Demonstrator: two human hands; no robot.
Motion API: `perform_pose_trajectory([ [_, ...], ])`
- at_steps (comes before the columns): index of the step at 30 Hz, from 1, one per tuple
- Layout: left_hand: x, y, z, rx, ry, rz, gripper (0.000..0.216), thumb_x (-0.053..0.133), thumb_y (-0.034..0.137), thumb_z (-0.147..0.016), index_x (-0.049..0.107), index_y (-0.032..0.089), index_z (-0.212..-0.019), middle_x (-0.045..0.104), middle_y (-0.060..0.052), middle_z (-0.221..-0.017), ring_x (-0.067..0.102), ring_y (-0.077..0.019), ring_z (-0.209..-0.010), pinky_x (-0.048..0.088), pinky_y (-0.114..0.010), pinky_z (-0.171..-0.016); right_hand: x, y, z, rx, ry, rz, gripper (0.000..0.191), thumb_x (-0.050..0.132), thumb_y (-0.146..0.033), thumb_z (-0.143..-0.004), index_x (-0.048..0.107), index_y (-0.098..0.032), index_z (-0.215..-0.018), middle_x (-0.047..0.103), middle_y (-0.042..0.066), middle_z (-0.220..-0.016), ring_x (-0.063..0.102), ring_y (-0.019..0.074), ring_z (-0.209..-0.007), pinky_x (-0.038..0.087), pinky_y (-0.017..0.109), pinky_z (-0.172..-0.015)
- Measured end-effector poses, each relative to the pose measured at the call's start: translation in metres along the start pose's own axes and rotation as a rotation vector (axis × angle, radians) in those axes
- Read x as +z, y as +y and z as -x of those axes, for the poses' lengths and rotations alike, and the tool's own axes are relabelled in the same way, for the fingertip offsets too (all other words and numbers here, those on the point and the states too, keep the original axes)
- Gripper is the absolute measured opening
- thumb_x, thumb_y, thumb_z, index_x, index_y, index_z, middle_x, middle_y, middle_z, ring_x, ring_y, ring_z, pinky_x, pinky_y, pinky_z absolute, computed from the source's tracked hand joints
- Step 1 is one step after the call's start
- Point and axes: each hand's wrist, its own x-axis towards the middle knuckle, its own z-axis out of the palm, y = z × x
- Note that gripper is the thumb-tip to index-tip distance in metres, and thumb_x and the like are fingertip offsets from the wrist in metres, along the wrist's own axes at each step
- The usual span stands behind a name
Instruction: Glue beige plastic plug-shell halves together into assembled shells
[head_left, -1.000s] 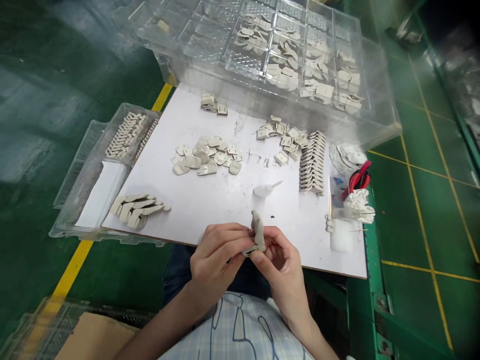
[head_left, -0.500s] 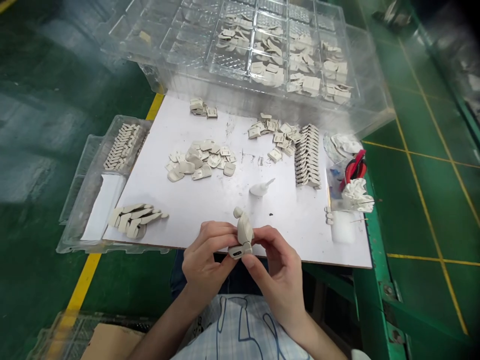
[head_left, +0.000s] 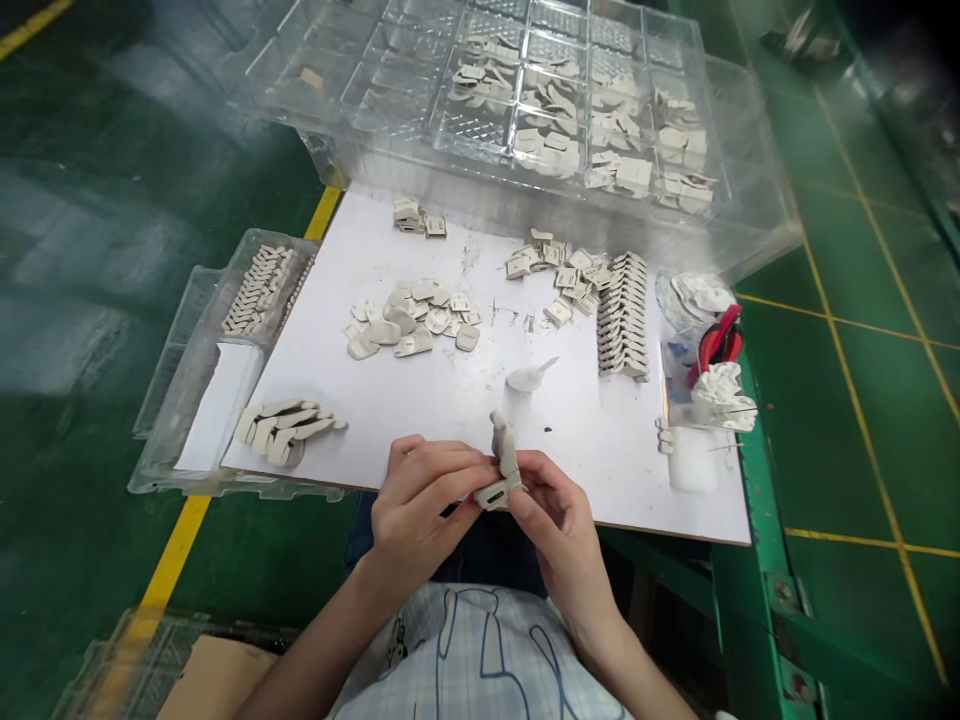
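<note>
Over the board's front edge, a beige moulded plastic piece [head_left: 508, 458] stands upright between my two hands. It has a knobbed upper end and a dark slot in its base. My left hand [head_left: 427, 500] pinches the slotted base from the left. My right hand [head_left: 559, 515] grips the other side, thumb near the lower joint and fingers behind; some fingertips are hidden. Just beyond them, a small white nozzle bottle [head_left: 525, 378] stands on the white board [head_left: 442, 410]. Several long, jointed beige pieces [head_left: 285, 430] lie at the board's left front.
Loose beige caps [head_left: 409, 318] and small beige parts [head_left: 566, 270] lie on the board beside a stacked row [head_left: 624, 318]. Behind stands a clear compartment tray [head_left: 480, 125]. Red-handled pliers [head_left: 714, 345] are at right, a clear bin [head_left: 251, 290] at left.
The held piece has turned, now showing its upper part narrower and more edge-on. Both hands still hold it, slightly further right in the picture. The whole view has shifted a little.
</note>
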Motion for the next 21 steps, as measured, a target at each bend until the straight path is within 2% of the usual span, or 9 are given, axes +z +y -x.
perform_pose_trajectory([
  [4,-0.004,0.004,0.000,0.015,0.057,-0.065,0.021,0.073,0.000,-0.081,0.068,0.019,-0.091,0.078,0.000,-0.083,0.072,-0.0165,-0.073,0.046,-0.035,-0.068,0.006,0.001,0.002,-0.019,0.015,-0.008,0.028,0.077,-0.044,-0.084,0.072,-0.025,-0.104,0.074,0.002,-0.091,0.068,0.0140,-0.083,0.055,0.022,-0.076],
  [12,-0.008,0.004,-0.004,0.066,0.010,-0.062,0.017,0.072,0.005,-0.084,0.068,0.021,-0.087,0.078,0.004,-0.077,0.073,-0.0149,-0.067,0.044,-0.035,-0.071,0.001,0.004,0.005,-0.100,0.020,0.097,0.028,0.075,-0.041,-0.087,0.071,-0.024,-0.108,0.074,0.005,-0.098,0.070,0.0177,-0.088,0.057,0.029,-0.083],
  [17,-0.007,0.006,-0.007,0.064,-0.042,-0.072,0.021,0.071,0.006,-0.084,0.069,0.023,-0.096,0.080,0.002,-0.084,0.073,-0.0171,-0.078,0.049,-0.034,-0.073,-0.003,0.002,0.005,-0.109,-0.052,0.060,0.028,0.068,-0.042,-0.091,0.069,-0.024,-0.113,0.074,0.005,-0.098,0.071,0.0204,-0.088,0.059,0.032,-0.081],
  [21,-0.011,0.004,-0.005,0.086,-0.089,-0.058,0.019,0.070,0.006,-0.086,0.069,0.022,-0.097,0.079,0.001,-0.084,0.072,-0.0168,-0.082,0.050,-0.032,-0.074,-0.006,0.000,0.000,-0.150,-0.138,0.130,0.023,0.064,-0.038,-0.095,0.069,-0.025,-0.113,0.073,0.005,-0.102,0.070,0.0194,-0.093,0.058,0.032,-0.088],
])
